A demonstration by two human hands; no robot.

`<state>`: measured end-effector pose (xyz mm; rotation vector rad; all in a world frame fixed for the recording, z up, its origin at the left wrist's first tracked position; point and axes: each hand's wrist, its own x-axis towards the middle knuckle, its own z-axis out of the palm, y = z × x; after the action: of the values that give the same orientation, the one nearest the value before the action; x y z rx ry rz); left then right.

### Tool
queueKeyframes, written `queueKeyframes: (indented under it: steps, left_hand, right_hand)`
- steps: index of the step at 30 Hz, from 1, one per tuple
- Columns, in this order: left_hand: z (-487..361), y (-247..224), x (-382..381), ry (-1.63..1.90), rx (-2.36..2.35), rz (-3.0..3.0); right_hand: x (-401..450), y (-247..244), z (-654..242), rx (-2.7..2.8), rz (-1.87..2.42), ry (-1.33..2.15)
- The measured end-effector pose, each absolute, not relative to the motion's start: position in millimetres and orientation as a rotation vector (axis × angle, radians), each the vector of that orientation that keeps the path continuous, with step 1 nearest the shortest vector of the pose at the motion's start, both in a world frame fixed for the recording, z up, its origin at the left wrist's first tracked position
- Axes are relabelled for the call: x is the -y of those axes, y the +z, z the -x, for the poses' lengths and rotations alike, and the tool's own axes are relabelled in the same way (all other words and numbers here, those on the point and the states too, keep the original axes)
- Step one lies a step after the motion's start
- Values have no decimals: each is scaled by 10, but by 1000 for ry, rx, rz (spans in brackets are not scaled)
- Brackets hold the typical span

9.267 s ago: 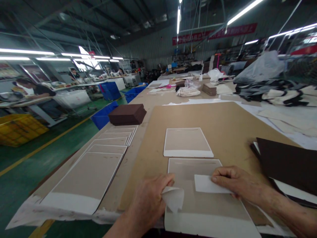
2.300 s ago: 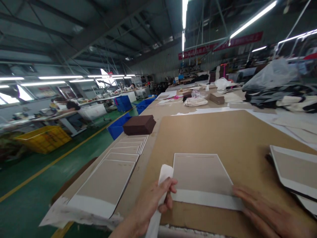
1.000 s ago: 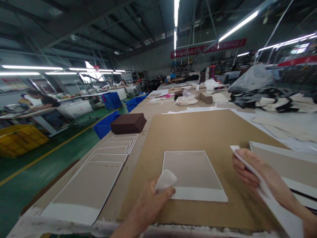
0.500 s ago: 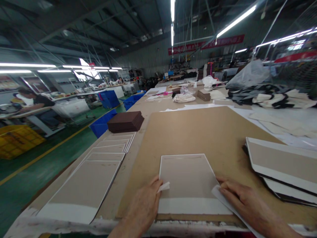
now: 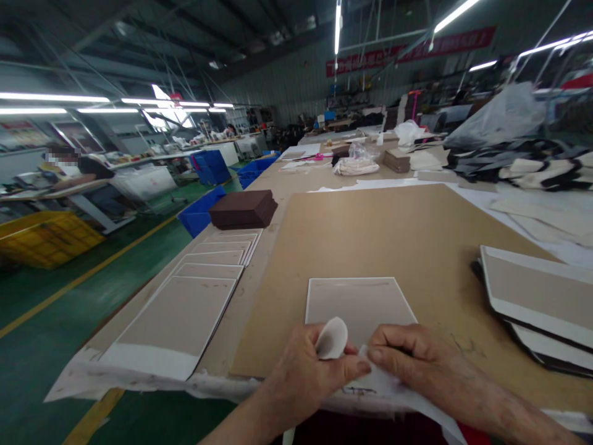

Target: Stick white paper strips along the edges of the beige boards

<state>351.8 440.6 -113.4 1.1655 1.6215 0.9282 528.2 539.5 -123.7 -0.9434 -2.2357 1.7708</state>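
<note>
My left hand is closed, with a curled white strip of thin paper-like material standing out of its grip. My right hand pinches another white piece, which trails down past the table's front edge. The fingertips of both hands meet closely, and I cannot tell whether the two white parts are one strip. Under and behind the hands lies a grey-beige panel with a white border, its near part hidden by them. It rests on a large tan board.
Overlapping grey-beige panels lie to the left, with a dark brown stack behind them. More white-edged panels are piled at right. Blue bins and a yellow crate stand off the left side. A person sits far left.
Both hands have come together over the panel's near part from its left and right edges, bringing the white pieces along. The view has shifted slightly left and down.
</note>
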Motion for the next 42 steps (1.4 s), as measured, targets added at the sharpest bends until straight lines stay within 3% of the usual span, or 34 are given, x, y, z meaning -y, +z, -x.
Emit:
queueKeyframes:
  steps: [6, 15, 19, 25, 42]
  left_hand:
    - [-3417, -1268, -4380, 965, -1782, -1230]
    - [-3021, -1421, -4554, 463, -2043, -2027]
    - [-2931, -1624, -4776, 263, -2045, -2211]
    - [-2899, -1871, -4817, 371, -2060, -2164]
    - [-2922, -1824, -4831, 407, -2114, -2011]
  right_hand:
    - [-5446, -1396, -5329, 2073, 892, 2142]
    - [-6005, -1410, -5218, 2307, 1216, 1587]
    - [-6254, -1390, -4940, 2285, 1266, 1612]
    - [-6420, -1444, -4499, 2361, 1271, 1492]
    - [-6544, -1547, -4164, 2537, 1299, 1345]
